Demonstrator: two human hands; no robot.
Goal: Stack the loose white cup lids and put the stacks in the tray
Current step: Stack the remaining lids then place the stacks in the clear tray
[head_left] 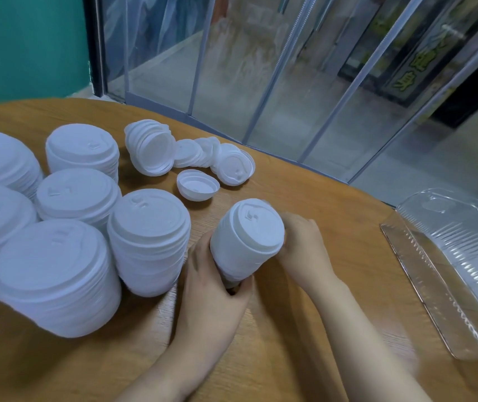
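Observation:
A tall stack of white cup lids [245, 239] stands on the wooden table [304, 192] in the middle of the view. My left hand [211, 282] grips its lower left side, and my right hand [304, 248] holds its right side. The clear plastic tray [446, 256] lies at the right with nothing in it. Loose lids [200, 155] lie fanned out beyond the stack, one lid [197, 185] upside down. A short tipped stack [150, 146] rests beside them.
Several upright stacks of white lids [148, 239] crowd the left half of the table. The table's curved far edge runs close to a glass partition [261, 82]. A teal wall [23, 42] is at the far left.

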